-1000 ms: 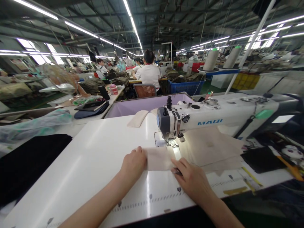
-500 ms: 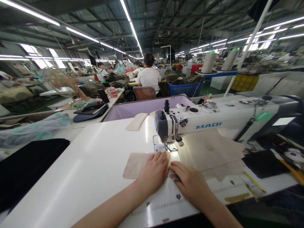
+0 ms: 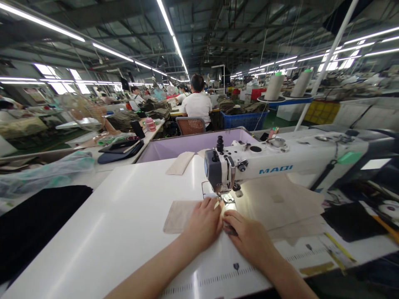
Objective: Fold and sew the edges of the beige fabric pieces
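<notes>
A beige fabric piece (image 3: 177, 216) lies flat on the white sewing table, its right end under my left hand (image 3: 204, 220). The fingers of that hand are pressed together over the cloth's edge, just in front of the sewing machine's needle area (image 3: 227, 198). My right hand (image 3: 249, 234) rests close beside it on the right, fingers curled around a small dark object (image 3: 230, 229) that is mostly hidden. Its fingertips are near the same fabric edge. The white sewing machine (image 3: 280, 155) stands behind both hands, its lamp lighting the needle plate.
Larger beige fabric panels (image 3: 277, 203) lie under the machine arm. Another beige piece (image 3: 180, 163) lies behind, near a lilac bin (image 3: 187, 141). Black cloth (image 3: 353, 222) and a yellow measuring strip (image 3: 339, 246) are at right. Thread cones (image 3: 274, 86) stand behind. A co-worker (image 3: 197, 104) sits ahead.
The view has shifted slightly, so the table and machine appear a little lower and farther right. Both hands stay almost in place at the fabric's edge.
</notes>
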Tool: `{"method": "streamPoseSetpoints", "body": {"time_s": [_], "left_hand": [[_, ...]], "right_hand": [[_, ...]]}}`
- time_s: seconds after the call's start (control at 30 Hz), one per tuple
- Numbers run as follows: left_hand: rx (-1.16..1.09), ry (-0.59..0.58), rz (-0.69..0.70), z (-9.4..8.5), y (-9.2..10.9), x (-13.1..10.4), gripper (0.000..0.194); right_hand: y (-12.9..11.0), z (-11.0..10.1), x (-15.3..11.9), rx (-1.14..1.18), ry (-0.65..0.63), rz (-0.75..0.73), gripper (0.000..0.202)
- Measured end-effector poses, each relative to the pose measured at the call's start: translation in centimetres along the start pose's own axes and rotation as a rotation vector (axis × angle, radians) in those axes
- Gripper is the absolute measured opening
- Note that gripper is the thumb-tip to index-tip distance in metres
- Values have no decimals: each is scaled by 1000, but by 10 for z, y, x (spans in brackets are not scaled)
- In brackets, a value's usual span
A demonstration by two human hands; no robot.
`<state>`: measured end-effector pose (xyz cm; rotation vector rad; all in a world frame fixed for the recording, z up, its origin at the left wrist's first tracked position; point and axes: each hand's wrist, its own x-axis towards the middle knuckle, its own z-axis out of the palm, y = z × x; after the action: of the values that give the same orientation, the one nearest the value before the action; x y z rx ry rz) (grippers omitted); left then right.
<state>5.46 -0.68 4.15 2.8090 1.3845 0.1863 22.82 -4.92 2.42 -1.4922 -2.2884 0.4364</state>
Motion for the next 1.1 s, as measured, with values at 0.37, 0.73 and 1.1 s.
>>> {"method": "streamPoseSetpoints", "body": {"time_s": [0.37, 0.73, 1.1], "left_hand": [[7, 60, 58, 9, -8, -3, 34], [12, 64, 55, 13, -9, -2, 32], [11, 0, 208, 17, 0, -30, 42]], "right_hand": [[0, 5, 0, -4, 10, 10, 21], [-1, 1, 3, 12, 15, 7, 19], [-1, 0, -18, -10, -32, -5, 30]]}}
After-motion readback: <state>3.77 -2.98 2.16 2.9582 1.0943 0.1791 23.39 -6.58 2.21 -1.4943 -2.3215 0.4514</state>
